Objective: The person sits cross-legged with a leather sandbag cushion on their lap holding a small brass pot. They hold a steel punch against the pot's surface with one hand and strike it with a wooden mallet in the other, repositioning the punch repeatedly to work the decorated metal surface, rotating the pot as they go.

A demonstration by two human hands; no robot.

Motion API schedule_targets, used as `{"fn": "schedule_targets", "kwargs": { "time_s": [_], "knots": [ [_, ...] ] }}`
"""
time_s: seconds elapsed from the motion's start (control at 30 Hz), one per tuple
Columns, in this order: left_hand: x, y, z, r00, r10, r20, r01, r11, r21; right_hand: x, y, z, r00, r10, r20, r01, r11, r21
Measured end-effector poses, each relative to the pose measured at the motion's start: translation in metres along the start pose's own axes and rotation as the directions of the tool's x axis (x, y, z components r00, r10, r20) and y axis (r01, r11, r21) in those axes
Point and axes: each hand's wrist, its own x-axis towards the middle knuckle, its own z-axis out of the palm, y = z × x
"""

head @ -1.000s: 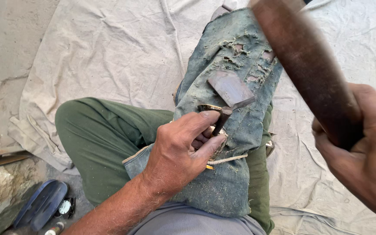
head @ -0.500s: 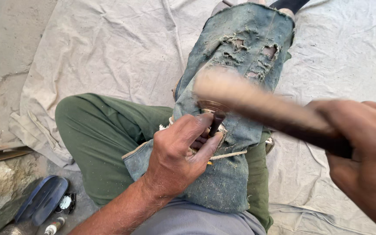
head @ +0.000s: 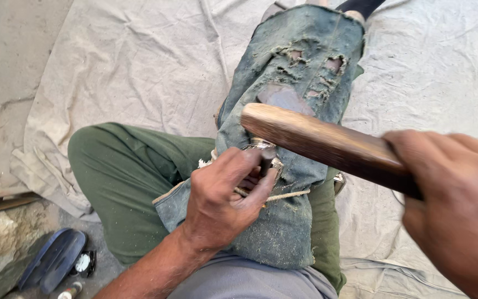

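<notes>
Over torn denim point(head: 305, 72), right hand point(head: 455, 210) grips wooden stick point(head: 322, 141) (fingers closed)

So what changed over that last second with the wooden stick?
The right hand swung the wooden stick down from high at the upper right until its end sits just over the small metal piece. The left hand kept pinching that piece against the torn denim over the knee. The legs and the cloth on the ground stayed put.
</notes>
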Motion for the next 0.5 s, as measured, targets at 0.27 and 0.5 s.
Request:
{"fn": "schedule_targets", "kwargs": {
  "time_s": [0.27,0.5],
  "knots": [
    [0.000,-0.006,-0.031,0.995,-0.083,0.064,0.075,0.990,0.116,0.017,-0.053,0.093,0.927,0.002,0.375,-0.369,0.179,0.912],
    [0.002,-0.033,-0.033,0.928,-0.343,0.146,0.326,0.936,0.133,-0.013,-0.062,0.117,0.940,0.030,0.339,-0.319,-0.276,0.907]
  ]
}}
